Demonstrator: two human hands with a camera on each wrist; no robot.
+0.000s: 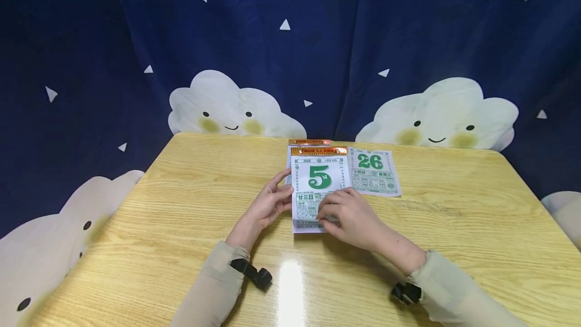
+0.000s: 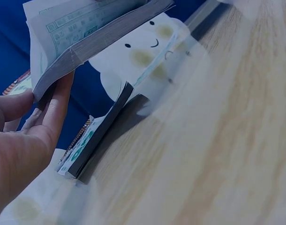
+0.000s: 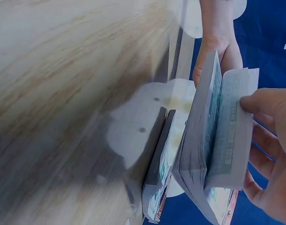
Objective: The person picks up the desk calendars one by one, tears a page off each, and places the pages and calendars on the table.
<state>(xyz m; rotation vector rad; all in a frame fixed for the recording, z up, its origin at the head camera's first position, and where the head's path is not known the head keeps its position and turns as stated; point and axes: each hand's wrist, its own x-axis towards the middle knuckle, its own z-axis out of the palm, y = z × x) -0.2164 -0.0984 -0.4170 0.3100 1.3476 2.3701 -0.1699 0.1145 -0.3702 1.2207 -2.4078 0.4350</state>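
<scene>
While left hand (image 1: pixel 268 206) grips the calendar (image 1: pixel 320 177) and right hand (image 1: pixel 351 218) pinches lifted pages (image 3: pixel 227 140), these seem light, tear-prone; best hold, its thick side.

Front calendar (image 1: pixel 317 185) reads "2026", "5", "廿三日" — page (image 1: pixel 374 173) beside it, "26", "十四日".

This is a curtained-off indoor spot, perhaps in a home or studio, the rest being hidden, with a wood-grain table (image 1: pixel 467 216) set against a dark blue curtain (image 1: pixel 317 54) of smiling clouds (image 1: pixel 231 107) and white triangles (image 1: pixel 285 25).
</scene>
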